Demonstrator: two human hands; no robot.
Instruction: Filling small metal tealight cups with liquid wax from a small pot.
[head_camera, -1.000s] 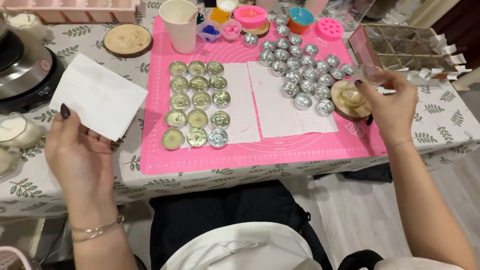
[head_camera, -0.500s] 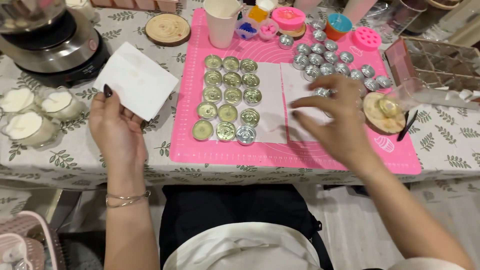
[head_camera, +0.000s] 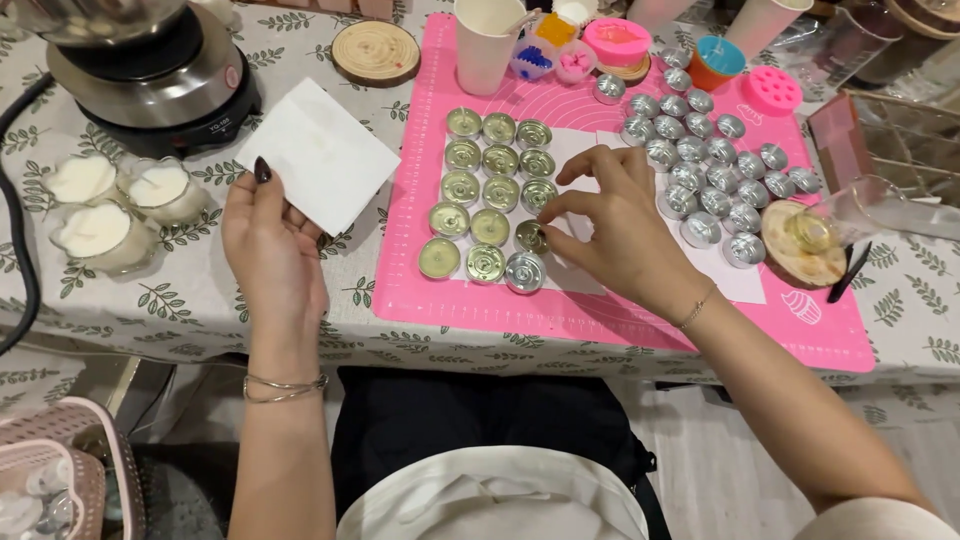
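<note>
Nearest, at the lower left edge, sits a pink basket (head_camera: 70, 470), and above it the person's left hand (head_camera: 270, 250) rests on the leaf-print tablecloth (head_camera: 190, 300), its thumb and fingers closed on the near corner of a white sheet of paper (head_camera: 320, 155) lying flat on the cloth. Just right of it, the right hand (head_camera: 620, 225) hovers over the pink silicone mat (head_camera: 620, 310), fingers curled, thumb and forefinger pinching a small tin cup (head_camera: 531, 236) in the block of filled tin cups (head_camera: 490, 185) set out in rows on the mat's left half. To the right of that hand lies a cluster of empty silver cups (head_camera: 710, 170), and beyond those a round wooden coaster (head_camera: 800, 245). At the left, three white candles in glass jars (head_camera: 110, 205) stand near the table edge. Farther back sit a melting pot on its hot plate (head_camera: 150, 70), another wooden coaster (head_camera: 375, 52), a white paper cup (head_camera: 487, 45) and pink silicone moulds (head_camera: 620, 40).
</note>
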